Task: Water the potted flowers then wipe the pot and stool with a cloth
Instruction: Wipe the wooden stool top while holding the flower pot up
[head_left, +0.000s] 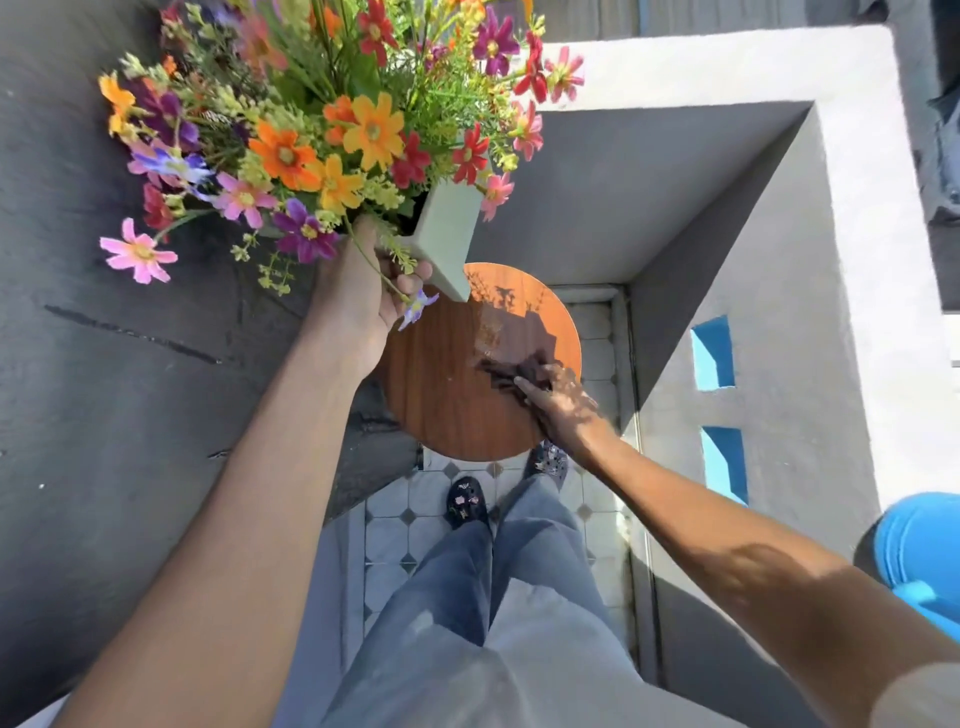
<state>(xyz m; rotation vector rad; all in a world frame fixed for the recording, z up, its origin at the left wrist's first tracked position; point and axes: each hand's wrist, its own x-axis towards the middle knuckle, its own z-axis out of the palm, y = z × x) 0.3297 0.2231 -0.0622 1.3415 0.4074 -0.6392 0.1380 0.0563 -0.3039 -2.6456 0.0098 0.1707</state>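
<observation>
My left hand (358, 291) grips a square pale-green pot (447, 234) full of orange, red, pink and purple flowers (322, 130), lifted and tilted above the upper-left rim of the stool. The round wooden stool (441, 395) stands below it, its top partly sunlit. My right hand (556, 400) presses a dark cloth (511, 371) flat on the right side of the stool top. The pot's underside is off the stool; its left side is hidden behind my hand and the blooms.
A grey wall (104, 364) rises on the left. A pale concrete parapet (810, 312) with blue openings runs on the right. A blue container (919, 551) sits at the right edge. My legs and dark shoes (465, 501) stand on tiled floor under the stool.
</observation>
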